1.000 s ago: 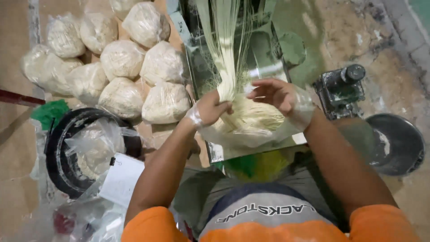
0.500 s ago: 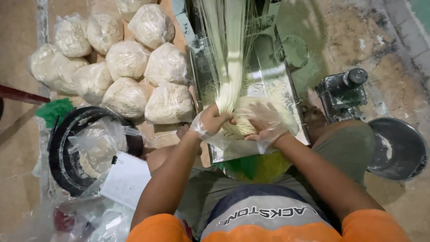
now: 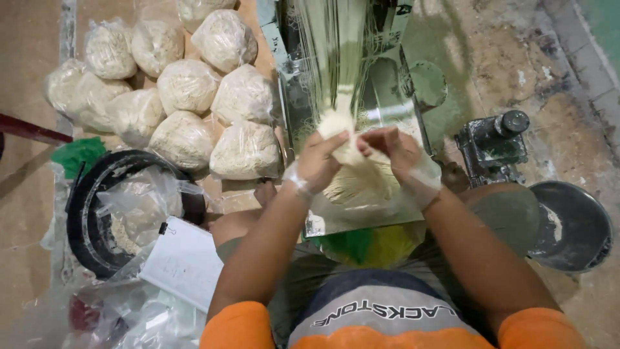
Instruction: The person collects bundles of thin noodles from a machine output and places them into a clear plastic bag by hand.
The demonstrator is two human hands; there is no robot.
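Pale noodle strands (image 3: 336, 58) hang down from a metal noodle machine (image 3: 387, 97). My left hand (image 3: 318, 161) and my right hand (image 3: 397, 155) meet in front of it, both closed around the gathered bunch of noodles (image 3: 345, 139) where the strands come together. Below the hands a heap of cut noodles (image 3: 358, 187) lies on the metal tray (image 3: 323, 223). Thin clear plastic covers both hands and wrists.
Several clear bags packed with noodles (image 3: 184, 97) lie at the left. A black tub (image 3: 97, 220) with plastic bags and a clipped white paper pad (image 3: 184, 262) sit at lower left. A small motor (image 3: 494, 145) and a grey metal bowl (image 3: 575, 226) are at right.
Both hands rose from the noodle heap on the tray and came together higher up, closing around the hanging strands. The view shifted slightly.
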